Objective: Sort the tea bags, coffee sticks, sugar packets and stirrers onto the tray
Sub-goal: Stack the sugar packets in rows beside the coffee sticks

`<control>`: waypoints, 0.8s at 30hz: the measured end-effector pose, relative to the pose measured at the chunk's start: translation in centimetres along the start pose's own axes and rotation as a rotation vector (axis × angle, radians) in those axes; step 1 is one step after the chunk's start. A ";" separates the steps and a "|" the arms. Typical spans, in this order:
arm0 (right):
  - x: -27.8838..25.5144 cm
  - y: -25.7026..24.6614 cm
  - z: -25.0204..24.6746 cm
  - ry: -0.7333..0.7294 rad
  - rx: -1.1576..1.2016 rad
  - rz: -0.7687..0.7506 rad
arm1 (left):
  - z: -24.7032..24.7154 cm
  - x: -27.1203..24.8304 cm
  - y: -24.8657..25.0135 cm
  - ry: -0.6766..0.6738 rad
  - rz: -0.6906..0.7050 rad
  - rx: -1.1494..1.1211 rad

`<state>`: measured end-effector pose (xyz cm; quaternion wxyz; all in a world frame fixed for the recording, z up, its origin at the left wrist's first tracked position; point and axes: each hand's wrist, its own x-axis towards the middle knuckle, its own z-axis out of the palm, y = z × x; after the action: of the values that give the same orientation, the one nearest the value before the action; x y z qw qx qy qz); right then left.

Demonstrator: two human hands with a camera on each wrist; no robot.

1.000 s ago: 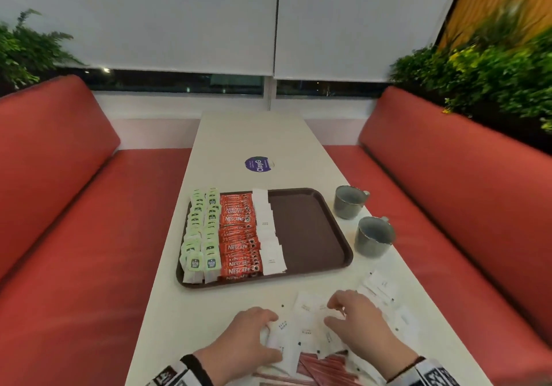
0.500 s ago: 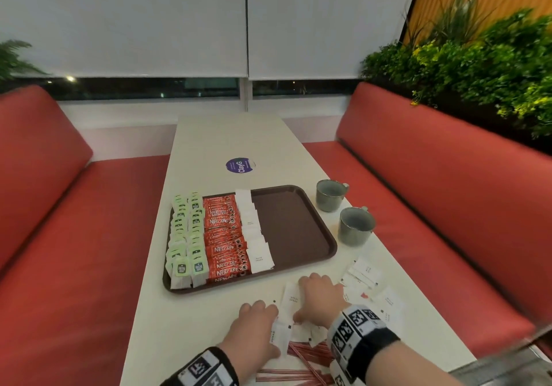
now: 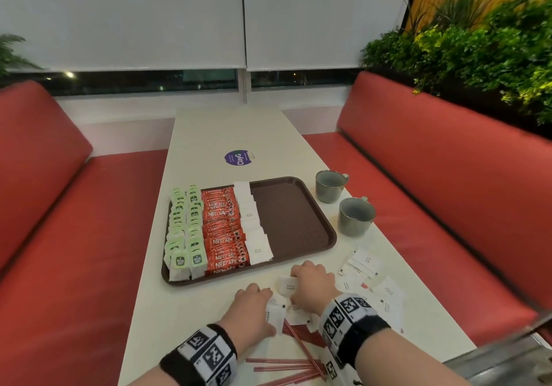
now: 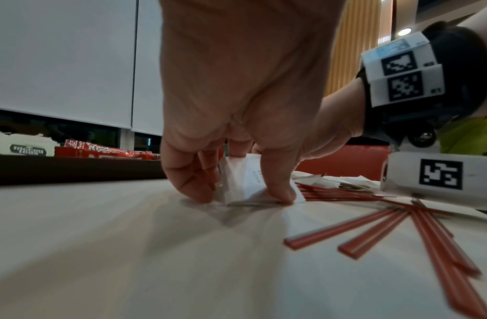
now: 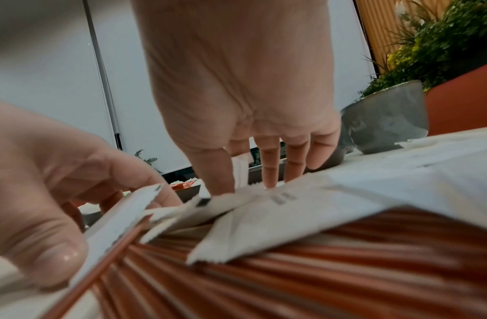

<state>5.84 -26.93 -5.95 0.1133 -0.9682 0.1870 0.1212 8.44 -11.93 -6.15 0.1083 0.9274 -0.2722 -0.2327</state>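
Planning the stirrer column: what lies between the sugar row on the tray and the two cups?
Head view: only bare brown tray floor between sugar row and cups.

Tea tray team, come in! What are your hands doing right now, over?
Left hand pinching sugar packets off the table. Right hand gripping more packets. Tray: tea, coffee, sugar rows down. Stirrers still loose, under packets. Over.

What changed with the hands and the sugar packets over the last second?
The left hand, flat on the pile a second ago, now pinches a sugar packet up off the table. The right hand has slid forward and leftward, fingers curled onto another packet near the tray. The tray's rows, both cups and the stirrers look unchanged.
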 end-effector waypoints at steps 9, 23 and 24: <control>0.9 0.4 -0.7 -0.071 -0.003 -0.025 | -0.2 0.5 0.4 -0.028 -0.042 0.096; 1.6 0.6 -1.5 -0.171 -0.013 -0.307 | -0.3 0.5 1.3 0.047 -0.213 0.014; 1.6 0.7 -1.5 -0.179 -0.008 -0.331 | -0.3 0.5 1.4 0.054 -0.232 -0.017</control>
<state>7.35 -28.47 -5.06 0.1441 -0.9716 0.0137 0.1874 8.32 -13.31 -5.59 0.0959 0.9576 -0.1580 -0.2209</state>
